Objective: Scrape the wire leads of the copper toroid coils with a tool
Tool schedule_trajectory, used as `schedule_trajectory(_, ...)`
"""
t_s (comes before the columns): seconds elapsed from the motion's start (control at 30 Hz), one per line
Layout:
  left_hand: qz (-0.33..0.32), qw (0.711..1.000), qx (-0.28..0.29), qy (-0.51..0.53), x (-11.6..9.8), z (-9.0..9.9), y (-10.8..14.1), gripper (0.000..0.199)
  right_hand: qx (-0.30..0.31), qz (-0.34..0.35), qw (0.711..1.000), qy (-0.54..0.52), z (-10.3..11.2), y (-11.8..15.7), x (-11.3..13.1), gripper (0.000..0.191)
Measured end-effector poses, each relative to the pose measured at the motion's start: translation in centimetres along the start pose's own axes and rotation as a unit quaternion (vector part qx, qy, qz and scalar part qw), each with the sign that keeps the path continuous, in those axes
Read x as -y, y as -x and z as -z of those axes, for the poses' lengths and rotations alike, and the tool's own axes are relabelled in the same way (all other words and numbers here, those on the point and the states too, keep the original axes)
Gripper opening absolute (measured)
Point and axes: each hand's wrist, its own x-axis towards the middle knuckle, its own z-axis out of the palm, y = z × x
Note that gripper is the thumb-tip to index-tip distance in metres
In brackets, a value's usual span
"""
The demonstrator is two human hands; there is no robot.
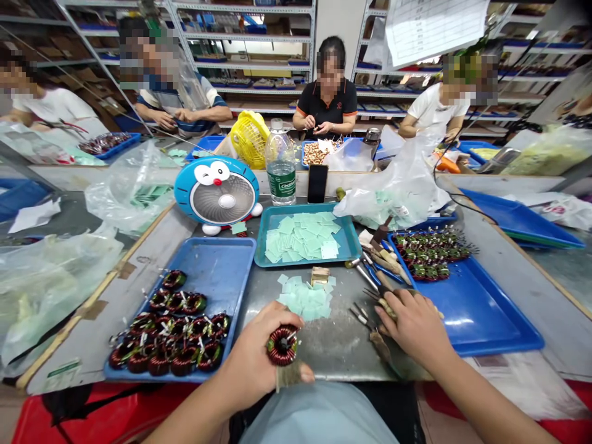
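Note:
My left hand (256, 351) is closed around a toroidal coil (282, 345) wound with copper-coloured wire, its round face turned up towards me. A strip of tan material (287, 375) shows just below the coil at my fingers. My right hand (419, 324) is closed over a tool with a tan-wrapped handle (387, 307); its kind is mostly hidden under my fingers. Just left of it, another two-pronged tool (363, 317) lies on the metal bench. Loose pale green paper squares (305, 299) lie between my hands, with a small tan block (320, 275) at their far edge.
A blue tray (203, 253) with rows of coils stands left; another blue tray (481, 314) holds smaller parts on the right. A teal tray (305, 262) of green squares lies ahead. Behind it stand a cartoon fan (217, 191), a bottle (280, 169) and a phone (317, 184). Co-workers sit opposite.

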Motion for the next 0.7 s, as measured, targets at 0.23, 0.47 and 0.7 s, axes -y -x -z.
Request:
schedule_trajectory(0.23, 0.075, 0.994, -0.051, 0.061, 0.3, 0.0, 0.3, 0.064, 0.052, -0.031, 0.998, -0.022, 1.4, -0.3, 1.0, 0.036)
schedule_trajectory(0.47, 0.241, 0.836, -0.179, 0.46, 0.3, 0.0, -0.4, 0.069, 0.143, -0.101, 0.984, -0.034, 0.9, -6.4, 1.3, 0.023)
schedule_trajectory(0.7, 0.294, 0.768, -0.197, 0.534, 0.4, -0.4, -0.3, 0.047, 0.179, -0.127, 0.974, -0.053, 0.9, -8.2, 0.3, 0.031)
